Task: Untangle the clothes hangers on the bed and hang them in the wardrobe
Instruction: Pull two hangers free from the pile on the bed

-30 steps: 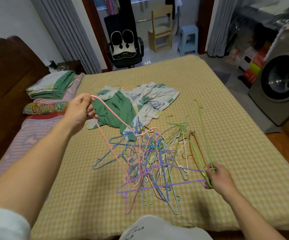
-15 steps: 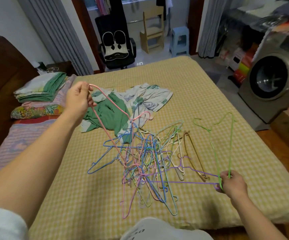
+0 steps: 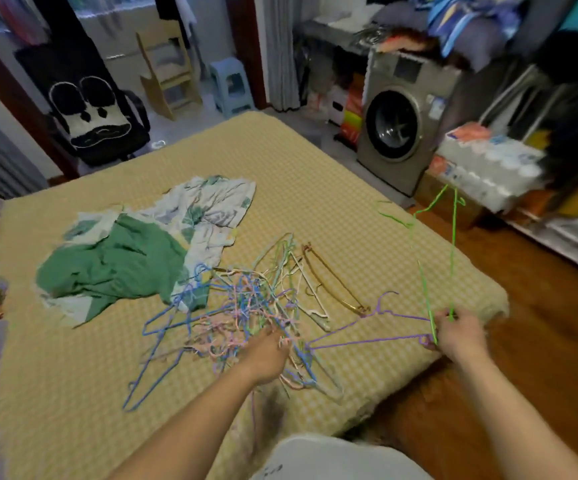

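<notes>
yellow bed (image 3: pixel 315 188): right hand (image 3: pixel 458 332) grips light, springy green hanger (image 3: pixel 434 258) and purple hanger (image 3: pixel 367 336); left hand (image 3: pixel 266 351) reaches into snaggy tangle (image 3: pixel 239 306), grip unclear; lift by hooks.

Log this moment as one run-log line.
stage: untangling | right hand: holds green hanger, purple hanger | left hand: reaching into hanger pile | bed

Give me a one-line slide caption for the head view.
Right hand holds freed green hanger and purple hanger; left hand reaches into tangled hangers on bed.
</notes>
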Demonstrator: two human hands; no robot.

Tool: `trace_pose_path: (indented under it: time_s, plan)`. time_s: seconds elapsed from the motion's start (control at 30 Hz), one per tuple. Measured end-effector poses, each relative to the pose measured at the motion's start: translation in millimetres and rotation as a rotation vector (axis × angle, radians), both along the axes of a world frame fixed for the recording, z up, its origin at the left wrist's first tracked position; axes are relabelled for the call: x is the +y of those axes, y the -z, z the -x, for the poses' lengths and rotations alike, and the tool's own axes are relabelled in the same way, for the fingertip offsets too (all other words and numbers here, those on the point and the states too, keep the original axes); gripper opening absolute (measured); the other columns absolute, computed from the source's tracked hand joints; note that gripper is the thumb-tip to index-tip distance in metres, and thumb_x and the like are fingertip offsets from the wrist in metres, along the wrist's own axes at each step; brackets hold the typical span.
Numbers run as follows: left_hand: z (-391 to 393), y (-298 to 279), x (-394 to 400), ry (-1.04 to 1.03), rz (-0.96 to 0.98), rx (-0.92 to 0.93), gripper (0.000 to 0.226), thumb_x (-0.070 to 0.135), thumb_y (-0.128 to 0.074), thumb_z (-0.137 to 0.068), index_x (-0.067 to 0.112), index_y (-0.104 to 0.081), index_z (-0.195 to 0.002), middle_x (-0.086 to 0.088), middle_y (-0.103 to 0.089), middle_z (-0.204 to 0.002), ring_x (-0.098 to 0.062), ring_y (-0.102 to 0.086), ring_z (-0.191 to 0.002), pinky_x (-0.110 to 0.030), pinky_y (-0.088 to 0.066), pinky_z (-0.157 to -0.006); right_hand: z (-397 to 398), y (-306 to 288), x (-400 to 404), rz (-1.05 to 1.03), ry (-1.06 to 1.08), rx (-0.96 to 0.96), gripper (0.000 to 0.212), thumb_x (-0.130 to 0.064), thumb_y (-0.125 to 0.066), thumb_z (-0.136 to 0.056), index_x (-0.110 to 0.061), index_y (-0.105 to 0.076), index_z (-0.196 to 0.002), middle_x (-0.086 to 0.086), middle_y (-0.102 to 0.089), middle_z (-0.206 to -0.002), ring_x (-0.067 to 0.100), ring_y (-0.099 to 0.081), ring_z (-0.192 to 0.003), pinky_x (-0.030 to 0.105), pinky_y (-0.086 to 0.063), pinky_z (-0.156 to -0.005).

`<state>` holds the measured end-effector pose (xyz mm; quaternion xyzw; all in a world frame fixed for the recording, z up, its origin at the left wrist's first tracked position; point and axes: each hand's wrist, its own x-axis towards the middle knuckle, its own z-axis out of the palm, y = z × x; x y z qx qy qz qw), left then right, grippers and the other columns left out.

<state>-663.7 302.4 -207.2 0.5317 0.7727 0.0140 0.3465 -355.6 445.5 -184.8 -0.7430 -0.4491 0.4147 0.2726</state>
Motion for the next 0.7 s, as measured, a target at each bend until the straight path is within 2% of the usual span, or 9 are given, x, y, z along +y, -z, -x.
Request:
trace_pose_path:
  time_s: [0.07,0.13,0.2,0.3,0.37,0.43,0.53,0.63,0.7]
  plan:
    - [4.9,13.0,-21.0,-0.009,-0.005,-0.101,0.049,0.028,-0.044,-0.103,0.003,-0.042,-0.145,-0.018,-0.039,-0.151,-0.03,-0.041,-0.136,-0.033,-0.034,-0.109,-10.2,-7.1,-32.2,-0.062,-0.013,-0.253,0.012,-0.013,-0.056,-0.095,-0.007,-0.066,-0.097,0.026,-0.065,-0.107,0.041,-0.066,-0.089,0.043,-0.055,-0.072]
    - [19.5,22.8,-33.3,-0.021,-0.016,-0.135,0.053,0.031,-0.049,-0.102,0.008,-0.039,-0.149,-0.013,-0.038,-0.154,-0.026,-0.037,-0.141,-0.031,-0.031,-0.112,-18.1,-14.3,-65.6,-0.129,0.021,-0.29,0.012,-0.014,-0.058,-0.093,-0.008,-0.068,-0.094,0.023,-0.069,-0.101,0.039,-0.064,-0.095,0.038,-0.045,-0.075]
    - [27.4,30.1,-40.2,0.02,-0.028,-0.171,0.057,0.037,-0.051,-0.101,0.012,-0.038,-0.15,-0.011,-0.04,-0.154,-0.025,-0.039,-0.141,-0.033,-0.032,-0.114,-31.5,-21.3,-104.3,-0.136,0.099,-0.243,0.01,-0.017,-0.061,-0.09,-0.016,-0.068,-0.084,0.016,-0.071,-0.087,0.036,-0.067,-0.084,0.04,-0.051,-0.075]
    - [14.8,21.4,-40.7,0.115,-0.089,-0.208,0.066,0.05,-0.05,-0.098,0.014,-0.036,-0.151,-0.012,-0.037,-0.154,-0.028,-0.039,-0.14,-0.039,-0.031,-0.115,-61.3,-41.0,-161.6,-0.161,0.173,-0.081,0.014,-0.018,-0.064,-0.09,-0.021,-0.066,-0.077,0.008,-0.06,-0.071,0.032,-0.061,-0.065,0.043,-0.054,-0.063]
    - [-4.1,7.4,-31.8,0.169,-0.163,-0.201,0.075,0.059,-0.048,-0.094,0.019,-0.029,-0.155,-0.012,-0.026,-0.159,-0.028,-0.027,-0.146,-0.041,-0.023,-0.118,-81.0,-64.2,-197.4,-0.185,0.235,0.056,0.012,-0.012,-0.061,-0.095,-0.018,-0.064,-0.085,0.006,-0.049,-0.068,0.026,-0.053,-0.054,0.029,-0.048,-0.045]
    - [-16.9,-13.2,-20.1,0.227,-0.171,-0.236,0.081,0.067,-0.051,-0.089,0.022,-0.032,-0.154,-0.011,-0.03,-0.158,-0.026,-0.029,-0.146,-0.041,-0.026,-0.117,-94.2,-86.4,-227.6,-0.21,0.23,0.132,0.004,-0.01,-0.058,-0.098,-0.011,-0.06,-0.095,0.005,-0.046,-0.066,0.021,-0.048,-0.047,0.022,-0.043,-0.039]
    - [-44.6,-50.8,-19.0,0.333,0.156,-0.617,0.059,0.06,-0.06,-0.087,0.012,-0.064,-0.121,-0.007,-0.063,-0.13,-0.025,-0.064,-0.114,-0.035,-0.047,-0.091,-121.1,-110.1,-278.7,-0.274,0.294,0.166,0.005,-0.016,-0.058,-0.098,-0.011,-0.059,-0.097,0.003,-0.046,-0.065,0.019,-0.05,-0.049,0.026,-0.045,-0.049]
    - [-62.4,-73.7,-34.0,0.337,0.522,-0.973,0.026,0.03,-0.05,-0.102,0.006,-0.059,-0.096,-0.023,-0.065,-0.124,-0.042,-0.066,-0.109,-0.044,-0.054,-0.081,-142.5,-109.4,-317.1,-0.294,0.439,0.206,0.009,-0.018,-0.057,-0.099,-0.014,-0.061,-0.092,0.003,-0.049,-0.063,0.017,-0.054,-0.052,0.026,-0.048,-0.049]
    - [-73.1,-80.8,-38.9,0.301,0.596,-1.083,0.021,0.027,-0.048,-0.102,0.008,-0.055,-0.094,-0.027,-0.062,-0.126,-0.044,-0.064,-0.107,-0.05,-0.058,-0.079,-152.9,-97.9,-342.1,-0.274,0.56,0.263,0.012,-0.019,-0.053,-0.101,-0.015,-0.061,-0.093,0.004,-0.054,-0.069,0.017,-0.058,-0.061,0.03,-0.056,-0.055]
